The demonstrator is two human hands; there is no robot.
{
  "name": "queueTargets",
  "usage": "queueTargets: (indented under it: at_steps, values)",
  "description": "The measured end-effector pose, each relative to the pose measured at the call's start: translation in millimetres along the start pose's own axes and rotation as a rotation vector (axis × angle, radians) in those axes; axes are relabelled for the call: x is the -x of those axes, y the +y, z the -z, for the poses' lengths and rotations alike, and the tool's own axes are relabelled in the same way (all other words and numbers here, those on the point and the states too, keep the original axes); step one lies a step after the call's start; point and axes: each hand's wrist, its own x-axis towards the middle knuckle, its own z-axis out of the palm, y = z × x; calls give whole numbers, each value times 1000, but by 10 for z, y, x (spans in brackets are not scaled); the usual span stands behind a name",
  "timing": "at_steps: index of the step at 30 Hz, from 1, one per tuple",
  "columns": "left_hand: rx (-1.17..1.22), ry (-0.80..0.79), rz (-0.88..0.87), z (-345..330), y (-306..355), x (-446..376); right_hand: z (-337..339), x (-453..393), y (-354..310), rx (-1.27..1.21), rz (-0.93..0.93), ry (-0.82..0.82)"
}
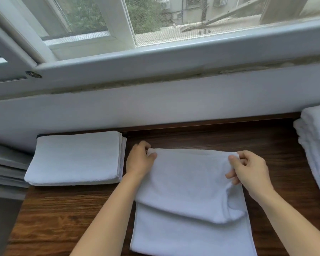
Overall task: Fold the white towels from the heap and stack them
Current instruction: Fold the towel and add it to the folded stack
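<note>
No readable text, labels, brands or numbers anywhere in view.

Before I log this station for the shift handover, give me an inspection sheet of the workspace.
Surface: dark wooden table, bare between the piles.
Job's things: towel in hand, partly folded; folded stack at left; white towel pile at right edge.
Clutter: grey layered material at far left, cannot tell what.
Grippers: left hand and right hand each pinch a far corner of the towel.
Cables: nothing seen.
Surroundings: white wall, window above.
</note>
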Motion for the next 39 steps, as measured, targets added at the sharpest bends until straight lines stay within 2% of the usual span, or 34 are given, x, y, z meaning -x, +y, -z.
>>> queueTargets:
  at_steps: [5,10,14,16,24,26,30,36,39]
  values:
    - [140,12,71,8,13,27,104,-56,-22,-63,-48,-8]
    - [461,-78,159,413,121,242,366,10,-167,-177,-53,-76]
    - [726,-65,110,922,270,576,742,180,-457,-175,104,-217]
    - [762,-40,64,1194,365,727,905,306,-680,-168,187,-236]
    - [795,76,-101,2065,916,1220,1247,733,-1464,-350,469,-120]
    - [797,134,-147,2237,1048,1305,1327,825,-1661,-347,535,-94]
    - [819,265,-246,2557,1303,1412,1480,980,-2028,-305,690,58]
    - [835,363,-326,2903,1627,1478,1686,1139,-2438,-328,803,228]
    - [840,380,-330,2972,1712,1518,1762,1234,-2555,-338,814,195]
